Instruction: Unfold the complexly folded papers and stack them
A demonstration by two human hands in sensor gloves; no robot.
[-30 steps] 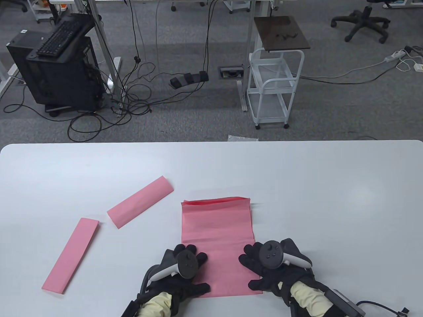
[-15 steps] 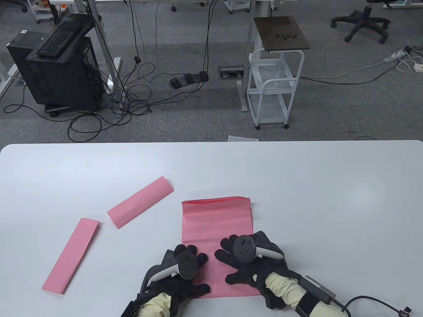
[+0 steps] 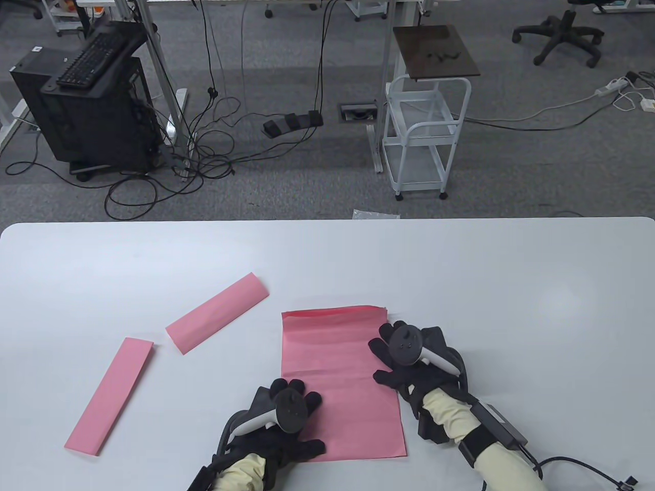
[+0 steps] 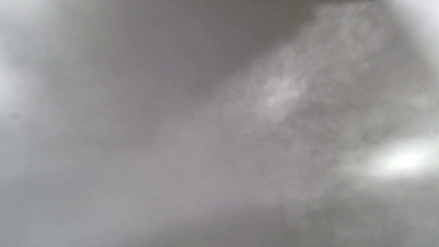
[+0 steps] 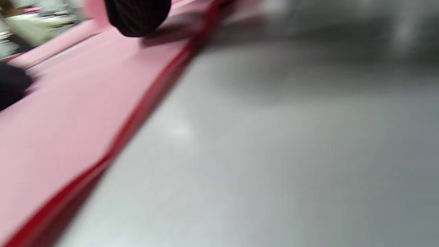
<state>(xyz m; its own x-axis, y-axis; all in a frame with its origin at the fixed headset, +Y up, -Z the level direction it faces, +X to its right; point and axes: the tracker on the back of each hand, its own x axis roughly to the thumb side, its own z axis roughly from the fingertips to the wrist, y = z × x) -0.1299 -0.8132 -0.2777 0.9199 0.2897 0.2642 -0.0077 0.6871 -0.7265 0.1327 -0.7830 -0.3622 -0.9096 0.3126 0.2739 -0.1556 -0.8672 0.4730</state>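
Observation:
A partly unfolded pink paper [image 3: 337, 378] lies flat on the white table [image 3: 511, 286] near the front edge. My left hand [image 3: 294, 411] rests flat on its near left corner, fingers spread. My right hand [image 3: 396, 358] lies flat on the paper's right edge, near the far corner. In the right wrist view the pink paper [image 5: 61, 113] and a fingertip [image 5: 137, 15] on it show, blurred. Two folded pink papers lie to the left: one strip [image 3: 217, 313] further back, one [image 3: 109, 388] nearer the front. The left wrist view is a grey blur.
Behind the table's far edge the floor holds a white cart [image 3: 424, 133], a black computer stand [image 3: 92, 102] and loose cables. A cable [image 3: 578, 468] trails from my right wrist at the table's front right.
My right hand slid left across the near part of the paper, then away along its right edge. The raised far flap has been pressed flatter. My left hand has stayed put.

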